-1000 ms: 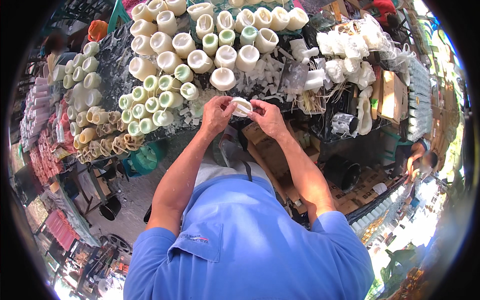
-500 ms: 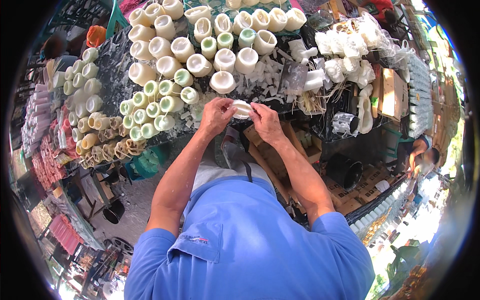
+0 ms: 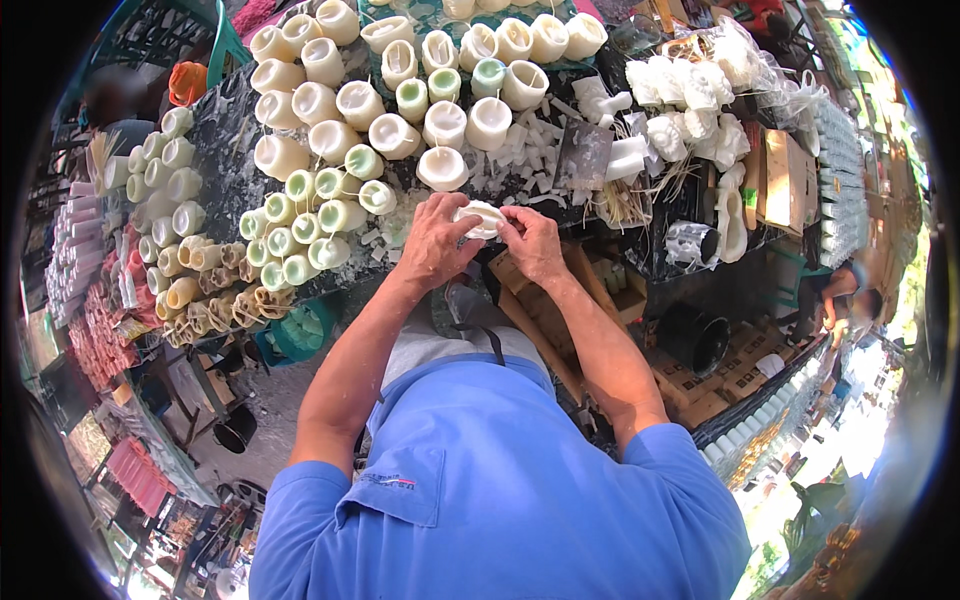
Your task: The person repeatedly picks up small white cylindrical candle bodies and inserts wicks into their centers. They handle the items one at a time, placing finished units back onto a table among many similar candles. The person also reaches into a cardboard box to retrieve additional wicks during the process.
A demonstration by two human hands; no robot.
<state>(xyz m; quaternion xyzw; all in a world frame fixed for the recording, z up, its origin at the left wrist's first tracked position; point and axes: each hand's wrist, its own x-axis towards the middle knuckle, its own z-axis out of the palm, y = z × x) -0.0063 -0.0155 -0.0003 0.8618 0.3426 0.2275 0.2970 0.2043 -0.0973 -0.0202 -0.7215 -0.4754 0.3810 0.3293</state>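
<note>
Between my two hands, just off the table's near edge, is a small round white piece (image 3: 482,219) with a raised rim and a hollow face. It looks like wax or a soft mould; its exact kind is not clear. My left hand (image 3: 432,240) pinches its left side, fingers bent over the rim. On its right side, my right hand (image 3: 532,243) grips the edge between thumb and fingers. Just beyond my left hand stands a cream pillar candle (image 3: 442,170) with a sunken top. Fingers hide part of the piece's rim.
Several cream candles (image 3: 394,136) and pale green candles (image 3: 340,215) crowd the black-covered table. White scraps (image 3: 530,165) lie beside a dark flat plate (image 3: 584,155). White lumpy moulds (image 3: 690,135) are heaped at right. Below stand a cardboard box (image 3: 545,320) and black bucket (image 3: 692,338). Another person (image 3: 835,300) works at far right.
The round white piece has tilted and its shape looks more bent. My left hand has turned slightly over it; my right hand has hardly moved.
</note>
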